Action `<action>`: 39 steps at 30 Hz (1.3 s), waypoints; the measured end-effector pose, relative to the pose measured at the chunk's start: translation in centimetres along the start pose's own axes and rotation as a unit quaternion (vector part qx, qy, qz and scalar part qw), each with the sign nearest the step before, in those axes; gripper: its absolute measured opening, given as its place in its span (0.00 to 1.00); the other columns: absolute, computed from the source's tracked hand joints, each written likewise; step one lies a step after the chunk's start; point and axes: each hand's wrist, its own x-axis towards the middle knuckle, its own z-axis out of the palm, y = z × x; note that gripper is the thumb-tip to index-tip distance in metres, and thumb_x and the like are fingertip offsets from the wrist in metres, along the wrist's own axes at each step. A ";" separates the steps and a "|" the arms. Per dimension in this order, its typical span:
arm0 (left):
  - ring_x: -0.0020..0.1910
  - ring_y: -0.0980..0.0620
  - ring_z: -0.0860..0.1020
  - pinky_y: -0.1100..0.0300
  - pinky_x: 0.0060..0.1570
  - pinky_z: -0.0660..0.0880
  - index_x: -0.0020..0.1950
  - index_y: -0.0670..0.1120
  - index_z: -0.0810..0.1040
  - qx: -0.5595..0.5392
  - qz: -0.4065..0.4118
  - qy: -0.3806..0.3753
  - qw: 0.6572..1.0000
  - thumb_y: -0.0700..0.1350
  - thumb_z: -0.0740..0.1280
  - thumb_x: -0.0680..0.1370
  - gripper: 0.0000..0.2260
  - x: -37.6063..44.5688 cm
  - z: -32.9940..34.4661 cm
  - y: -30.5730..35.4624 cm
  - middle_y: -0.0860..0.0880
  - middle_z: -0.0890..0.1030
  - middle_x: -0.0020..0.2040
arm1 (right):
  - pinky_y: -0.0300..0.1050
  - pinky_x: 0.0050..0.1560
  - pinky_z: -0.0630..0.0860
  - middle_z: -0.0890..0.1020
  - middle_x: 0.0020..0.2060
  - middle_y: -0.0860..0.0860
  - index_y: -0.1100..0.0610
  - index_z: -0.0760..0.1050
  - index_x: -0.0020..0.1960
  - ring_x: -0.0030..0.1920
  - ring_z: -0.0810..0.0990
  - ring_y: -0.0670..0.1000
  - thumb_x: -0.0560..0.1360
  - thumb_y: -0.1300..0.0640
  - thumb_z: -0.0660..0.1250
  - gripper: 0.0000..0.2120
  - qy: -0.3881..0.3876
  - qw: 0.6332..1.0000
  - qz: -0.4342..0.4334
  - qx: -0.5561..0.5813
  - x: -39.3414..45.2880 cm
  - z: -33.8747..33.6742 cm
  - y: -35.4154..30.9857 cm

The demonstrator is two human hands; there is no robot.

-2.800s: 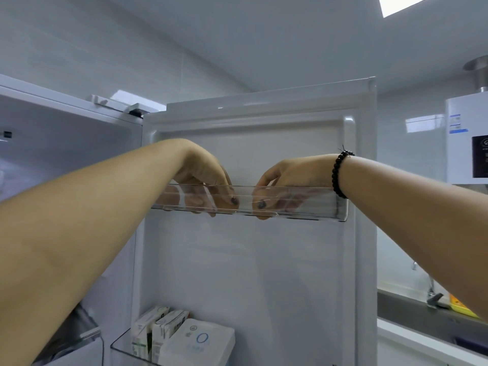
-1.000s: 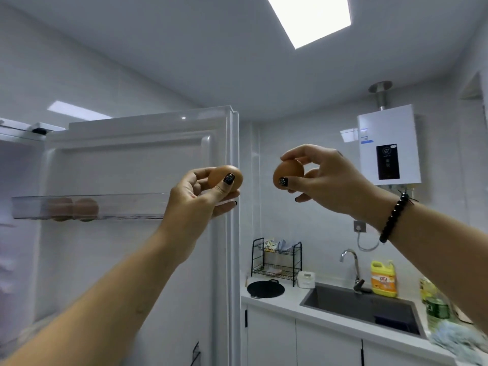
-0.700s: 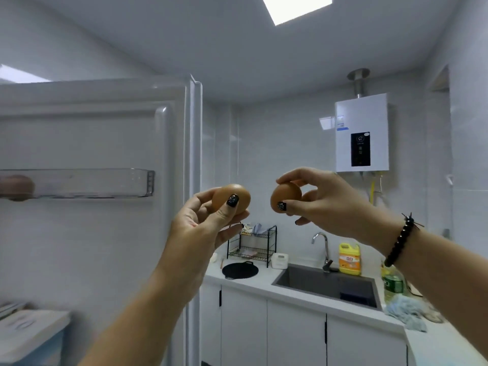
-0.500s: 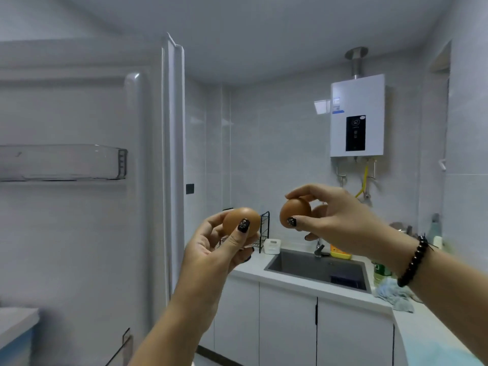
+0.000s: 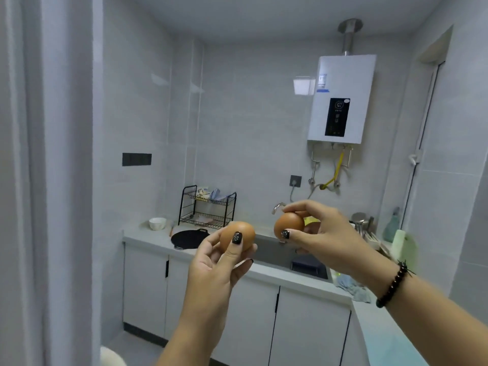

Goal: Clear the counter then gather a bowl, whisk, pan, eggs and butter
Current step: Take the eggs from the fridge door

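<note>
Eggs are the thing in hand now: you carry one brown egg (image 5: pixel 239 235) in your left hand (image 5: pixel 216 262) and a second brown egg (image 5: pixel 289 225) in your right hand (image 5: pixel 320 241), both raised in the air in front of you, with the counter (image 5: pixel 150 237) further ahead. Each hand is closed lightly around its egg, with the thumb on the front and the other fingers behind, so the grip sits on the wide middle of the shell. I judge this is the right place to hold. An egg is light, stiff and smooth, but its shell is thin and will crack if you squeeze it or knock it on a hard edge. It can also slip, so keep the fingers curved under it and do not pinch at the tips. The two eggs are near each other but apart; keep them so, because shell against shell is a risk. On the counter you see a white bowl (image 5: pixel 157 223) and a black pan (image 5: pixel 188 239) beside the wire rack (image 5: pixel 207 207). An egg rolls on a flat surface, so I think the bowl is the safest place to put them down, one at a time and gently.
</note>
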 end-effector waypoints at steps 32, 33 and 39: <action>0.49 0.49 0.83 0.58 0.47 0.78 0.63 0.43 0.73 0.043 -0.050 0.228 0.972 0.42 0.66 0.79 0.13 25.0 -2.9 -19.4 0.43 0.82 0.54 | 0.46 0.41 0.83 0.77 0.52 0.48 0.49 0.77 0.57 0.47 0.81 0.54 0.71 0.62 0.72 0.17 -0.096 0.980 0.084 0.155 22.6 8.2 25.5; 0.49 0.50 0.83 0.58 0.47 0.78 0.63 0.43 0.73 0.041 -0.047 0.228 0.972 0.42 0.66 0.79 0.13 26.0 -2.2 -20.0 0.44 0.82 0.53 | 0.46 0.42 0.83 0.77 0.53 0.48 0.49 0.78 0.57 0.47 0.81 0.55 0.71 0.62 0.72 0.16 -0.099 0.979 0.081 0.157 23.5 7.8 26.4; 0.48 0.51 0.84 0.59 0.46 0.78 0.64 0.44 0.73 0.042 -0.040 0.241 0.969 0.42 0.66 0.79 0.14 31.1 -0.4 -23.5 0.46 0.82 0.52 | 0.49 0.43 0.83 0.76 0.54 0.50 0.48 0.77 0.57 0.50 0.81 0.57 0.72 0.62 0.72 0.16 -0.124 0.975 0.072 0.167 28.9 7.2 31.4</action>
